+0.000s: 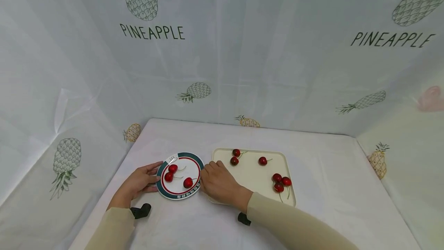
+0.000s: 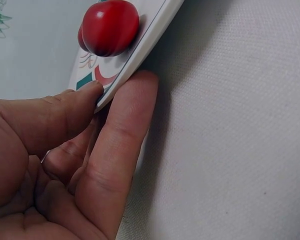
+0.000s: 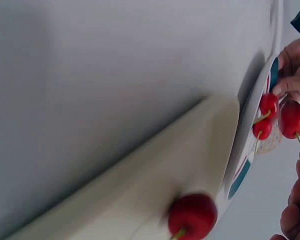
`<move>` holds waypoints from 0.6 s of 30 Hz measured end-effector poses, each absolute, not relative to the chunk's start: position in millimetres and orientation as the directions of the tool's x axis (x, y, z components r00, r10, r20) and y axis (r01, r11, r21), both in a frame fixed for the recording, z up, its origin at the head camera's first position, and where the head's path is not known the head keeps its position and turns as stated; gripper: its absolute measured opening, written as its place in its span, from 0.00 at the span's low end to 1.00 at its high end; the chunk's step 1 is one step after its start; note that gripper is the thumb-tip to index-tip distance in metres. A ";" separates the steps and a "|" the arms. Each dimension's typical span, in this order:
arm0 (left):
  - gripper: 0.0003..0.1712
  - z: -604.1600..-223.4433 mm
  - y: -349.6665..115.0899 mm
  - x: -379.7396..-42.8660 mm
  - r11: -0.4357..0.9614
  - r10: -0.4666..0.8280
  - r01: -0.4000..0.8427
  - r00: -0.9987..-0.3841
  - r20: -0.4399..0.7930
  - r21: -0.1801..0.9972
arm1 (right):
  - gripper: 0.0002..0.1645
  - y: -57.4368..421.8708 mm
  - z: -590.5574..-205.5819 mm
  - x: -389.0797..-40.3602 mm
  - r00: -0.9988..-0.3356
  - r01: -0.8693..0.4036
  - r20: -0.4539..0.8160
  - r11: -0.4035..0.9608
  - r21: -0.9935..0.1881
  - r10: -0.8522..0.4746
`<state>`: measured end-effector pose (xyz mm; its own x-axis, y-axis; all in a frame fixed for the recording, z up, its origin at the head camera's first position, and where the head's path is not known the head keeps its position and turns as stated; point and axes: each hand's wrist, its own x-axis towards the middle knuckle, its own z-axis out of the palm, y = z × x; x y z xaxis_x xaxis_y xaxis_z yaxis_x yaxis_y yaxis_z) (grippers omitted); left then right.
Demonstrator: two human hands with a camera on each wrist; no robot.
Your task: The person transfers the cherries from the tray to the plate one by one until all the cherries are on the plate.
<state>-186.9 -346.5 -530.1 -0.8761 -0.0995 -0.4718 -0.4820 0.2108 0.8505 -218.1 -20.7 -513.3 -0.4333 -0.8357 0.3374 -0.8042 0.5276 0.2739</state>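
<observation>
My left hand (image 1: 139, 182) pinches the left rim of a white plate (image 1: 175, 186) with a teal border and red ring; in the left wrist view the thumb (image 2: 80, 105) lies on top and a finger (image 2: 127, 107) underneath. Two cherries (image 1: 173, 168) with stems lie on the plate. My right hand (image 1: 220, 180) reaches over the plate's right rim, its fingers curled. From its fingertips, a third cherry (image 3: 292, 119) hangs by its stem over the plate in the right wrist view. The right thumb is hidden in the head view.
A cream rectangular tray (image 1: 249, 176) sits right of the plate, partly under my right forearm. Several cherries (image 1: 278, 187) lie on it, bunched at its right side and spread along its back. White pineapple-printed cloth (image 1: 260, 68) hangs behind the white table (image 1: 322, 165).
</observation>
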 end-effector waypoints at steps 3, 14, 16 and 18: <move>0.39 -528.7 -345.4 -186.3 0.212 -0.091 -0.479 -0.878 -0.470 0.852 | 0.12 -34.0 -514.1 -216.3 -0.431 -0.803 0.326 0.522 0.286 -0.842; 0.39 -526.3 -344.7 -186.2 0.211 -0.093 -0.487 -0.873 -0.479 0.848 | 0.11 -62.0 -523.8 -215.8 -0.451 -0.810 0.306 0.528 0.254 -0.839; 0.39 -526.3 -344.9 -186.3 0.213 -0.092 -0.488 -0.872 -0.480 0.846 | 0.11 -64.5 -525.7 -216.6 -0.462 -0.808 0.289 0.532 0.251 -0.838; 0.40 -526.6 -344.9 -186.5 0.212 -0.095 -0.491 -0.871 -0.482 0.845 | 0.12 -66.3 -527.3 -217.2 -0.469 -0.808 0.280 0.535 0.249 -0.838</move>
<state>-186.5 -344.9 -526.6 -0.8709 -0.0953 -0.4822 -0.4910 0.2116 0.8451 -217.2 -66.3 -527.3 -0.4685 -0.8378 0.2802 -0.8075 0.5348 0.2487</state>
